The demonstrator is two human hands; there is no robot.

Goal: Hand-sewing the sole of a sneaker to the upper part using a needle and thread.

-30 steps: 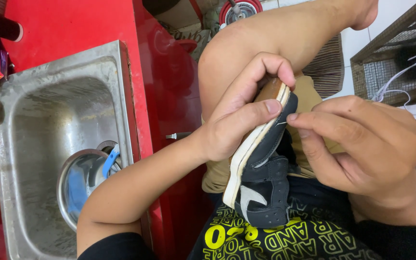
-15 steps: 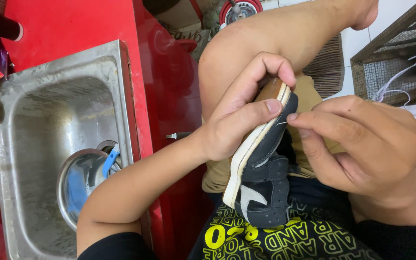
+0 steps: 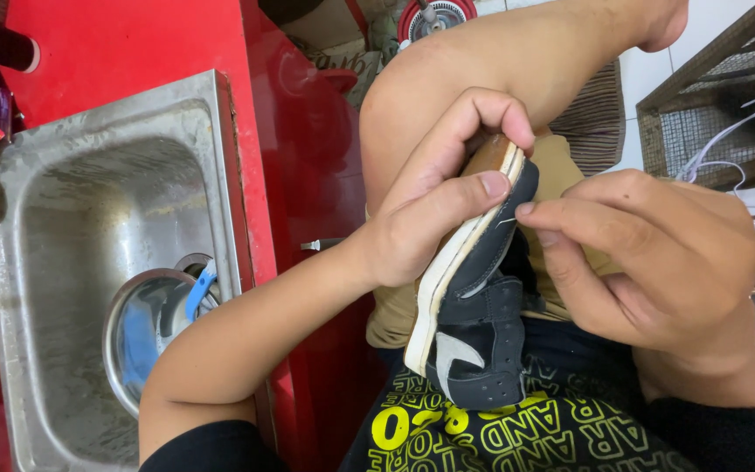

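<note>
A small dark navy shoe [image 3: 478, 328] with a pale sole edge and a brown bottom rests on its side over my lap. My left hand [image 3: 434, 197] grips its toe end, thumb pressed along the sole edge, fingers curled over the brown bottom. My right hand [image 3: 648, 258] pinches something thin at the shoe's upper near the toe; a fine light thread [image 3: 504, 222] shows there, and the pinched item itself is hidden by my fingertips. My bent knee [image 3: 500, 70] rises behind the shoe.
A steel sink [image 3: 98, 262] set in a red counter [image 3: 124, 44] lies to the left, with a round metal bowl and a blue item inside. A wooden crate with wire mesh [image 3: 709, 114] and white cords stand at the right. Black shorts with yellow lettering [image 3: 500, 433] are below.
</note>
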